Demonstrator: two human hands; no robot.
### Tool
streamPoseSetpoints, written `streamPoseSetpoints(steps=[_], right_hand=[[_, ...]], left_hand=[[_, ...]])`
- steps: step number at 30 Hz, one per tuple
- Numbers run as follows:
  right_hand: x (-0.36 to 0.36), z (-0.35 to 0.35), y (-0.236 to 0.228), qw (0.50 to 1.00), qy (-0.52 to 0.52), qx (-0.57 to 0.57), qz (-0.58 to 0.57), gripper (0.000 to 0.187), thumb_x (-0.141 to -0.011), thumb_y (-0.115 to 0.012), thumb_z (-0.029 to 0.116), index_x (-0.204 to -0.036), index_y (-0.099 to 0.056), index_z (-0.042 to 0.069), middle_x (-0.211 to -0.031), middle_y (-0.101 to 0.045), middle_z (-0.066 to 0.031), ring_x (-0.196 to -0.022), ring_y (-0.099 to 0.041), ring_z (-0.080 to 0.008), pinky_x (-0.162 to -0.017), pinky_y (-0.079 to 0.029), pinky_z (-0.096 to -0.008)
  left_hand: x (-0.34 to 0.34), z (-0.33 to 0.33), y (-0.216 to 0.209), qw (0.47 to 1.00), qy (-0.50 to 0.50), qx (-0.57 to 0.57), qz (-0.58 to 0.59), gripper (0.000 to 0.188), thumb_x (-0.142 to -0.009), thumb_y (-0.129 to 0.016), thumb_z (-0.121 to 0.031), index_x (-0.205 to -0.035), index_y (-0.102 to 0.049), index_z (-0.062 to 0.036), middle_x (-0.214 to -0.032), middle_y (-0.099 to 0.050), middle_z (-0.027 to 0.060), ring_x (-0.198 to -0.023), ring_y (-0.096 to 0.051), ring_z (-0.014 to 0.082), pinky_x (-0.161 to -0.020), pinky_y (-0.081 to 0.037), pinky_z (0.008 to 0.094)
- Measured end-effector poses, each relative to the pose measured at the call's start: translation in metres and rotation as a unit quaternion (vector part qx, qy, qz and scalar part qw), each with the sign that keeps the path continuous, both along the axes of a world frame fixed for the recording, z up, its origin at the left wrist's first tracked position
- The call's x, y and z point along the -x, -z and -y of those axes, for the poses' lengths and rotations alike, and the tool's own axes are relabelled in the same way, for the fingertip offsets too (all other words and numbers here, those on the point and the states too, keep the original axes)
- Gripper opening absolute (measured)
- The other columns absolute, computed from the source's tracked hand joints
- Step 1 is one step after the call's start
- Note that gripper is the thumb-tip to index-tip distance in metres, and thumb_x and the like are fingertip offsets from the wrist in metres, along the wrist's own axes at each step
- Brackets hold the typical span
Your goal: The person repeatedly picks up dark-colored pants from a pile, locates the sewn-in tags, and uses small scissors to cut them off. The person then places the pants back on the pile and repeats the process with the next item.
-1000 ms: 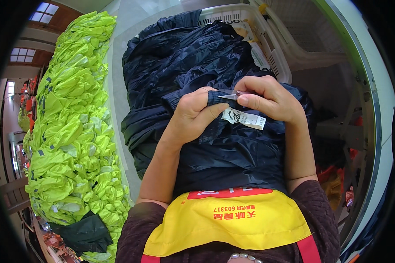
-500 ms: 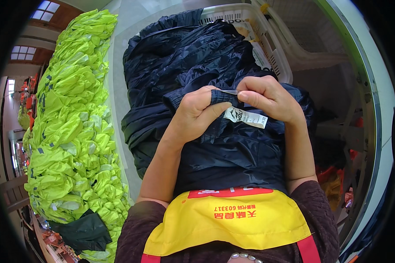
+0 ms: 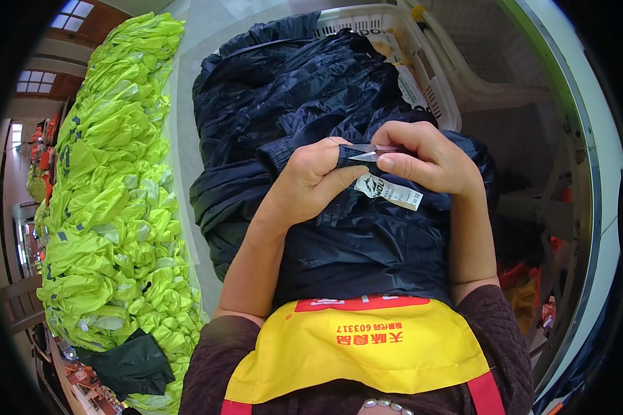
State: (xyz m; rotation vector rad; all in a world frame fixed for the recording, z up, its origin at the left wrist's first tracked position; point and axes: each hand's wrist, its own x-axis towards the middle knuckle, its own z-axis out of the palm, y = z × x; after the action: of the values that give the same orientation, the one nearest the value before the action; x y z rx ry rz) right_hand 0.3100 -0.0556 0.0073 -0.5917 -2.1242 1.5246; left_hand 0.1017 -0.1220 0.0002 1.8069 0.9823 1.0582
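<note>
A dark navy garment with a gathered elastic waistband lies across my lap. My left hand pinches the waistband edge between thumb and fingers. In my right hand is a small pair of thread snips, its two pointed blades parted and aimed left at the edge by my left fingertips. The snips' reddish-brown grip shows partly between thumb and curled fingers. A white sewn-in label hangs from the waistband just below the blades. Any thread at the tips is too small to make out.
More dark navy garments are heaped beyond my hands, against a white plastic basket. A long pile of bright yellow-green garments runs along my left, with a dark folded cloth on its near end. A metal-edged table stands right.
The snips' blades have spread apart, and more of their grip shows in my right hand. My left hand keeps its pinch on the waistband, nearly still.
</note>
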Motion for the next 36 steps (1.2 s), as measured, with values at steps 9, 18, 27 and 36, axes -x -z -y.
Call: streamPoseSetpoints(steps=[9,18,27,36], right_hand=[[0.003,0.001,0.000,0.999,0.016,-0.044,0.018,0.030,-0.088,-0.056,0.029,-0.082,-0.056,0.000,-0.064,-0.048,-0.0024,-0.057,-0.044,-0.0099,-0.052,-0.035,-0.0241],[0.014,0.006,0.000,0.993,0.086,0.022,-0.072,0.025,-0.081,-0.067,0.021,-0.097,-0.064,0.002,-0.061,-0.046,0.0026,-0.055,-0.041,-0.0057,-0.050,-0.032,-0.0207],[0.030,0.009,0.014,0.961,0.216,0.048,-0.169,0.015,-0.084,-0.066,0.017,-0.084,-0.063,0.002,-0.065,-0.054,0.0040,-0.058,-0.044,-0.0033,-0.053,-0.036,-0.0184],[0.024,-0.017,0.053,0.975,0.045,0.210,-0.049,0.045,-0.077,-0.072,0.029,-0.108,-0.062,-0.003,-0.095,-0.063,-0.0063,-0.087,-0.058,-0.0120,-0.080,-0.046,-0.0252]], left_hand=[[-0.001,0.002,-0.004,0.999,0.017,0.011,-0.031,0.011,-0.083,-0.062,-0.004,-0.092,-0.062,0.0023,-0.081,-0.057,0.0060,-0.069,-0.054,0.0146,-0.063,-0.042,0.0249],[0.002,0.000,-0.001,0.996,0.040,0.002,-0.074,0.011,-0.080,-0.064,-0.003,-0.089,-0.062,0.0028,-0.083,-0.059,0.0095,-0.073,-0.057,0.0203,-0.067,-0.045,0.0272],[0.000,0.002,0.001,0.998,0.017,0.056,0.013,0.009,-0.081,-0.062,-0.004,-0.087,-0.061,0.0032,-0.078,-0.058,0.0098,-0.072,-0.057,0.0203,-0.067,-0.045,0.0278],[0.010,0.001,-0.016,0.991,0.048,0.124,0.037,0.020,-0.077,-0.065,-0.008,-0.095,-0.061,0.0000,-0.091,-0.058,0.0047,-0.081,-0.056,0.0137,-0.075,-0.044,0.0242]])
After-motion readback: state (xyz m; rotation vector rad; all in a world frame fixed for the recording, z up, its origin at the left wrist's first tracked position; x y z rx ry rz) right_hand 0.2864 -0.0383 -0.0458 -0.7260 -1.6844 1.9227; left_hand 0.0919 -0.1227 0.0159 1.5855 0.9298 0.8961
